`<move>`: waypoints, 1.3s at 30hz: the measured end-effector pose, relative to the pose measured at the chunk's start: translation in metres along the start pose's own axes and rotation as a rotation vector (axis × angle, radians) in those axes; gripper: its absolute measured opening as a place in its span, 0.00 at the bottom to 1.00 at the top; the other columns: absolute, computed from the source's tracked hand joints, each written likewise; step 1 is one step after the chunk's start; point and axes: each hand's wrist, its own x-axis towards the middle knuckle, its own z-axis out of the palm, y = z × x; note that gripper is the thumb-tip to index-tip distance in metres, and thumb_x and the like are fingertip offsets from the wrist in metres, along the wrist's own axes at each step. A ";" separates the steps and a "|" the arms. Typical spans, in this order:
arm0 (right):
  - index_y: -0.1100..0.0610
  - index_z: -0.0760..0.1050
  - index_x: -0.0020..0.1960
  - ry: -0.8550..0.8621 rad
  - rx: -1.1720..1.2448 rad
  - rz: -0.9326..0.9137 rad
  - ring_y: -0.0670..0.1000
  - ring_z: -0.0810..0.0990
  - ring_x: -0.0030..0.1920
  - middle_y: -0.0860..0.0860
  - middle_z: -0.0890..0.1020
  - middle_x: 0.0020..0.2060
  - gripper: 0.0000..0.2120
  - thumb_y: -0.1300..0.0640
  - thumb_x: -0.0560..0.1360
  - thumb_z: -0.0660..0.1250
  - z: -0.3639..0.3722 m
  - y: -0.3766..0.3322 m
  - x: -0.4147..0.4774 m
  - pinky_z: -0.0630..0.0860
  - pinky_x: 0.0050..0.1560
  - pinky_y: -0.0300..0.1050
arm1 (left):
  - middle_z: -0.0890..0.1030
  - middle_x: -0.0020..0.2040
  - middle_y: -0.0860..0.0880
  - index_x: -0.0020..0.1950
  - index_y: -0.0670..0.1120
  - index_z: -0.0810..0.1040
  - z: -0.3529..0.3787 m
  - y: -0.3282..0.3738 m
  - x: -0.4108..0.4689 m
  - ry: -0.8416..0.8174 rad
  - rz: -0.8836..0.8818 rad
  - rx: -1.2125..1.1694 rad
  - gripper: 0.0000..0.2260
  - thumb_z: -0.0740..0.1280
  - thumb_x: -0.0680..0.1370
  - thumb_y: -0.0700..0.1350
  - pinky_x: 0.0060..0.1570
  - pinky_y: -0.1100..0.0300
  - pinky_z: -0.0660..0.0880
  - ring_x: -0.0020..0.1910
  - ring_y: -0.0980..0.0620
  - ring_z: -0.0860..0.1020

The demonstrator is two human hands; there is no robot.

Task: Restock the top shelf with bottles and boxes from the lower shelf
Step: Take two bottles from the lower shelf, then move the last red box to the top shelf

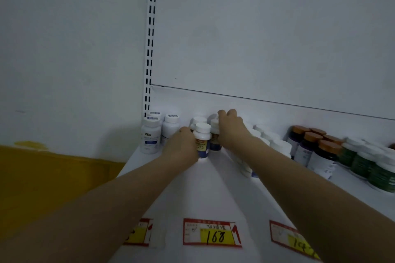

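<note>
Both my arms reach up onto the white top shelf [205, 188]. My left hand [181, 145] is wrapped around a small white-capped bottle with an orange and blue label [202, 139], standing upright near the back wall. My right hand [230, 130] is closed over the top of a second bottle of the same kind [214, 134] just behind and to the right. A third white cap [198, 119] shows behind them.
White bottles with blue labels [150, 136] stand at the shelf's left end. To the right are white-capped bottles [275, 143], brown-capped dark bottles [316, 147] and green bottles [367, 162]. Red and yellow price tags [211, 232] line the front edge. The slotted upright [150, 38] rises at the left.
</note>
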 end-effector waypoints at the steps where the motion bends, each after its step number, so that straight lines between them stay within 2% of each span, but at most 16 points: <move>1: 0.61 0.60 0.69 -0.003 -0.019 -0.024 0.60 0.70 0.63 0.60 0.64 0.65 0.25 0.62 0.75 0.64 -0.007 0.001 -0.005 0.69 0.60 0.48 | 0.77 0.55 0.42 0.58 0.40 0.68 -0.004 -0.001 -0.003 -0.002 0.020 0.072 0.17 0.69 0.74 0.43 0.46 0.56 0.72 0.53 0.43 0.78; 5: 0.61 0.63 0.70 -0.035 -0.026 -0.063 0.60 0.70 0.63 0.60 0.67 0.64 0.24 0.62 0.75 0.63 -0.032 0.004 -0.027 0.68 0.62 0.47 | 0.76 0.50 0.45 0.53 0.42 0.69 -0.023 -0.002 -0.017 -0.034 0.105 0.217 0.11 0.67 0.75 0.45 0.50 0.54 0.73 0.51 0.45 0.76; 8: 0.61 0.66 0.69 -0.040 -0.043 -0.067 0.59 0.70 0.62 0.59 0.69 0.63 0.22 0.61 0.76 0.64 -0.042 0.008 -0.048 0.69 0.61 0.47 | 0.71 0.41 0.49 0.44 0.46 0.65 -0.039 0.004 -0.035 -0.038 0.134 0.240 0.10 0.66 0.76 0.47 0.44 0.59 0.69 0.44 0.48 0.73; 11: 0.60 0.66 0.68 -0.061 -0.020 -0.062 0.59 0.70 0.62 0.59 0.69 0.63 0.23 0.60 0.75 0.64 -0.052 0.019 -0.076 0.72 0.61 0.49 | 0.70 0.37 0.51 0.39 0.47 0.64 -0.050 0.014 -0.066 -0.083 0.114 0.198 0.13 0.68 0.75 0.46 0.41 0.60 0.67 0.42 0.50 0.72; 15: 0.58 0.65 0.70 -0.104 -0.032 -0.071 0.59 0.72 0.61 0.59 0.70 0.62 0.25 0.58 0.74 0.66 -0.073 0.051 -0.129 0.72 0.56 0.47 | 0.76 0.45 0.47 0.50 0.44 0.69 -0.058 0.036 -0.110 -0.104 0.090 0.215 0.13 0.70 0.73 0.48 0.39 0.61 0.69 0.44 0.49 0.72; 17: 0.58 0.66 0.68 -0.101 -0.045 -0.063 0.58 0.74 0.58 0.58 0.71 0.61 0.24 0.57 0.75 0.66 -0.083 0.078 -0.159 0.73 0.54 0.46 | 0.78 0.55 0.44 0.58 0.41 0.73 -0.055 0.060 -0.134 -0.097 0.080 0.221 0.18 0.70 0.73 0.49 0.45 0.59 0.71 0.49 0.48 0.74; 19: 0.59 0.69 0.66 -0.090 -0.046 -0.054 0.58 0.75 0.57 0.58 0.73 0.61 0.21 0.57 0.74 0.67 -0.090 0.112 -0.191 0.75 0.56 0.47 | 0.77 0.61 0.43 0.62 0.41 0.72 -0.045 0.093 -0.162 -0.082 0.092 0.232 0.22 0.70 0.73 0.51 0.48 0.58 0.71 0.56 0.46 0.75; 21: 0.60 0.69 0.65 -0.087 -0.032 -0.023 0.58 0.75 0.58 0.58 0.73 0.61 0.21 0.58 0.74 0.66 -0.095 0.152 -0.228 0.75 0.58 0.48 | 0.75 0.63 0.42 0.65 0.41 0.71 -0.026 0.132 -0.193 -0.069 0.127 0.209 0.25 0.70 0.73 0.52 0.51 0.57 0.71 0.59 0.44 0.75; 24: 0.60 0.66 0.69 -0.121 -0.031 0.044 0.60 0.74 0.59 0.60 0.71 0.64 0.23 0.59 0.75 0.65 -0.099 0.218 -0.292 0.74 0.58 0.50 | 0.76 0.62 0.42 0.64 0.41 0.71 0.014 0.196 -0.241 -0.087 0.198 0.178 0.24 0.69 0.73 0.53 0.47 0.57 0.69 0.53 0.44 0.74; 27: 0.60 0.66 0.69 -0.146 -0.043 0.125 0.60 0.74 0.58 0.60 0.70 0.63 0.23 0.60 0.75 0.66 -0.098 0.290 -0.358 0.73 0.55 0.48 | 0.77 0.54 0.43 0.60 0.41 0.74 0.063 0.263 -0.288 -0.130 0.297 0.133 0.22 0.70 0.73 0.54 0.44 0.57 0.70 0.45 0.47 0.72; 32: 0.56 0.64 0.71 -0.252 -0.035 0.345 0.58 0.73 0.61 0.58 0.68 0.65 0.26 0.58 0.75 0.67 -0.092 0.406 -0.452 0.71 0.52 0.45 | 0.77 0.48 0.47 0.51 0.46 0.74 0.150 0.364 -0.355 -0.315 0.415 0.038 0.15 0.70 0.71 0.53 0.42 0.59 0.71 0.44 0.48 0.73; 35: 0.56 0.63 0.73 -0.272 0.002 0.430 0.58 0.74 0.59 0.58 0.68 0.66 0.28 0.58 0.75 0.67 -0.079 0.465 -0.487 0.72 0.51 0.45 | 0.76 0.44 0.47 0.49 0.45 0.74 0.204 0.400 -0.376 -0.436 0.445 0.037 0.13 0.70 0.72 0.51 0.41 0.60 0.71 0.41 0.48 0.73; 39: 0.56 0.59 0.74 -0.336 0.039 0.484 0.59 0.75 0.57 0.59 0.66 0.67 0.31 0.59 0.75 0.67 -0.045 0.525 -0.504 0.72 0.48 0.45 | 0.74 0.42 0.49 0.50 0.44 0.72 0.274 0.421 -0.374 -0.528 0.413 0.060 0.14 0.70 0.72 0.51 0.41 0.59 0.70 0.44 0.49 0.74</move>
